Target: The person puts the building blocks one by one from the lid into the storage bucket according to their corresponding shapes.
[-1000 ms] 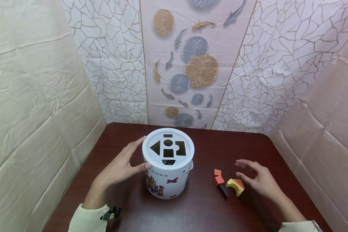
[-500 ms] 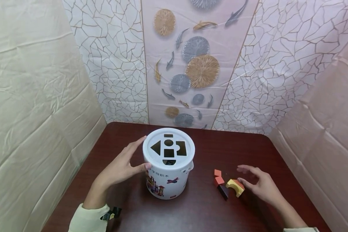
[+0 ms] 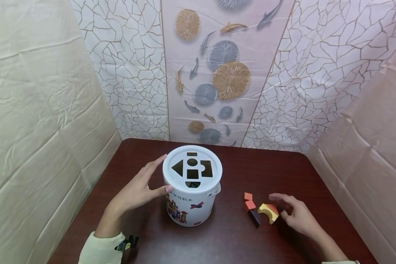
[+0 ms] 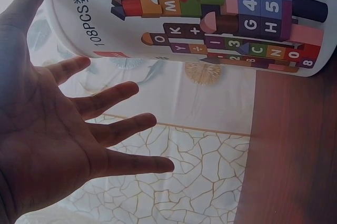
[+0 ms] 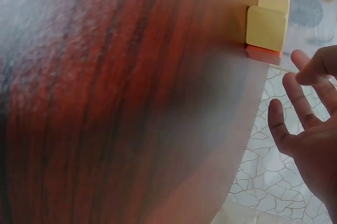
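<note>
A white bucket (image 3: 191, 205) with printed block pictures stands on the table, its lid (image 3: 176, 179) cut with several shaped holes. My left hand (image 3: 135, 190) touches the bucket's left side near the rim with thumb and index finger; its other fingers spread apart in the left wrist view. Just right of the blocks hovers my right hand (image 3: 295, 212), fingers loosely bent and holding nothing. Nearest to it are a yellow arch block (image 3: 268, 212) and an orange block (image 3: 273, 209) behind it. In the right wrist view, the yellow block (image 5: 267, 28) lies beyond the fingertips, apart from them.
Two small red-orange blocks (image 3: 248, 197) and a dark block (image 3: 254, 218) lie left of the yellow arch. The dark red tabletop (image 3: 244, 242) ends at a patterned cloth backdrop (image 3: 204, 121), with beige cloth walls (image 3: 369, 146) at both sides.
My right hand has lowered slightly beside the blocks, and its thumb has drawn back from over the orange block. The left hand, bucket and blocks stay in place.
</note>
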Available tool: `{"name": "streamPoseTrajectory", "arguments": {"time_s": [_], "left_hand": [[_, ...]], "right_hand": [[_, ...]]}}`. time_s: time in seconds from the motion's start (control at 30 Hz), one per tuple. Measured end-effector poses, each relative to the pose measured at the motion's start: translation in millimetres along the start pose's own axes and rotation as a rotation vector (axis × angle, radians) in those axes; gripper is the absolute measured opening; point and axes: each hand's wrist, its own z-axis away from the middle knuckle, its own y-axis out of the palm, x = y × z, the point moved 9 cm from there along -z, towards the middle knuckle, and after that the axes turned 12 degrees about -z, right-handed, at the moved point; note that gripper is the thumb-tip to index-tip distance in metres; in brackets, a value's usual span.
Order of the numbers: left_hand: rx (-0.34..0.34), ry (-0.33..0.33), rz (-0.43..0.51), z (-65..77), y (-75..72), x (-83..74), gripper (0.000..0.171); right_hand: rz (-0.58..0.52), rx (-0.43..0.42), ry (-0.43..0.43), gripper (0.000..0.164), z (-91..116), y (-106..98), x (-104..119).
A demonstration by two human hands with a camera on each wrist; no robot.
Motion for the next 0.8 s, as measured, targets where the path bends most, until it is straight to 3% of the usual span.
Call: {"name": "streamPoseTrajectory", "arguments": {"time_s": [0.47,0.8], "left_hand": [[-0.006,0.009,-0.001,0.4,-1.1,0.3,0.106],[0.001,-0.001,0.003,0.0,1.6,2.4,0.105]], "right_hand": [[0.066,0.136,0.042,0.061,-1,14,-13],[0.073,0.157,-0.014,0.059,-2,20,-10]]}}
